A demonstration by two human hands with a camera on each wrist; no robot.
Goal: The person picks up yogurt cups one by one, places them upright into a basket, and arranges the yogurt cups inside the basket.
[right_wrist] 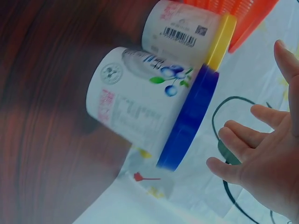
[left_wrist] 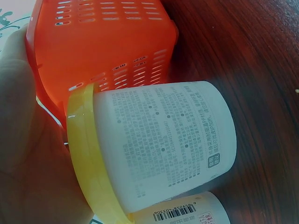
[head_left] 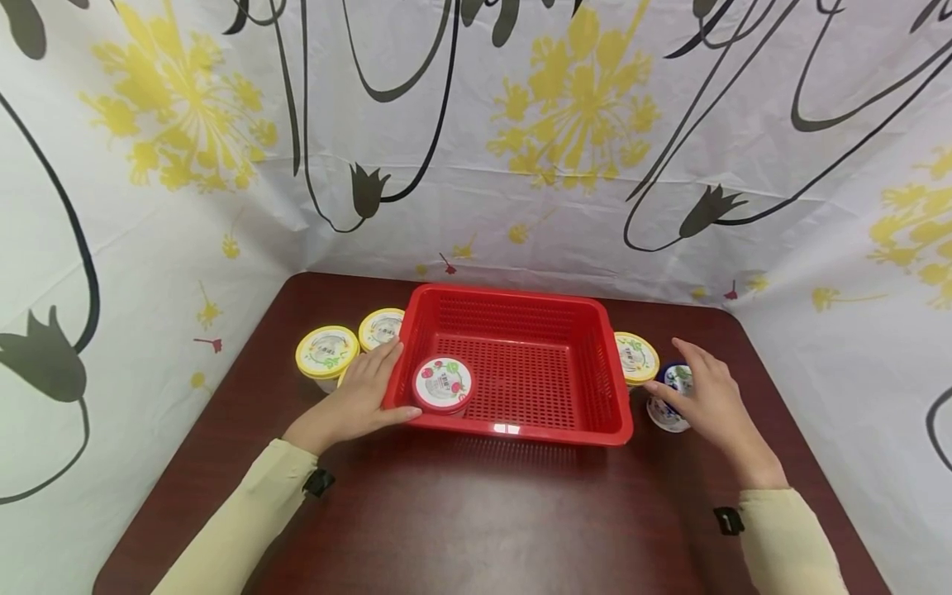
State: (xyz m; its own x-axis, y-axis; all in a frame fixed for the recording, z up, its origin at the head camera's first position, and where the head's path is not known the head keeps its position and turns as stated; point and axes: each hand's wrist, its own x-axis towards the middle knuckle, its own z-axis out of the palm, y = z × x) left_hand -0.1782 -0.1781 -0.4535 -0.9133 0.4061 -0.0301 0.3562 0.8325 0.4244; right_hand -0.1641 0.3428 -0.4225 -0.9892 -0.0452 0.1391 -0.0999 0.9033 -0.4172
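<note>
A red plastic basket (head_left: 513,434) with slotted walls sits on the table, and inside its left front corner stands a tub with a pink-rimmed strawberry lid (head_left: 443,383). My left hand (head_left: 359,395) holds the basket's left front corner, fingers along the left rim and thumb over the front one. Under that hand, a yellow-lidded tub (left_wrist: 163,140) fills the left wrist view. At the basket's right, my right hand (head_left: 712,405) hovers with fingers spread, holding nothing. Nearest to it is a blue-lidded tub (right_wrist: 140,102) with blueberries printed on its side, partly covered in the head view.
Left of the basket stand more yellow-lidded tubs (head_left: 327,351), one partly hidden by my hand. Another yellow-lidded tub (head_left: 635,358) stands between the basket's right wall and the blue-lidded one. Patterned cloth (head_left: 476,149) hangs around the dark wooden table (head_left: 476,529).
</note>
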